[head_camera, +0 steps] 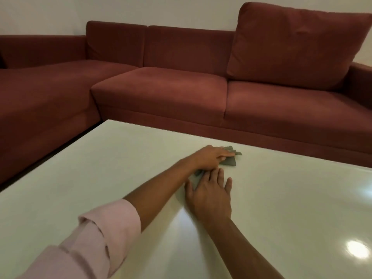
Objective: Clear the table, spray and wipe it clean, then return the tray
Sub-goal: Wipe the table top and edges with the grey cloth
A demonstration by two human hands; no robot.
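A grey cloth (229, 161) lies flat on the glossy white table (104, 158), near its far edge. My left hand (209, 158) presses down on the cloth with straight fingers, covering most of it. My right hand (210, 193) lies flat just in front, fingers spread, with its fingertips over the cloth's near corner. No tray or spray bottle shows in the head view.
A dark red corner sofa (165, 87) wraps around the table's far and left sides, with a large loose cushion (291, 45) at the right. A ceiling light reflects on the table at the lower right.
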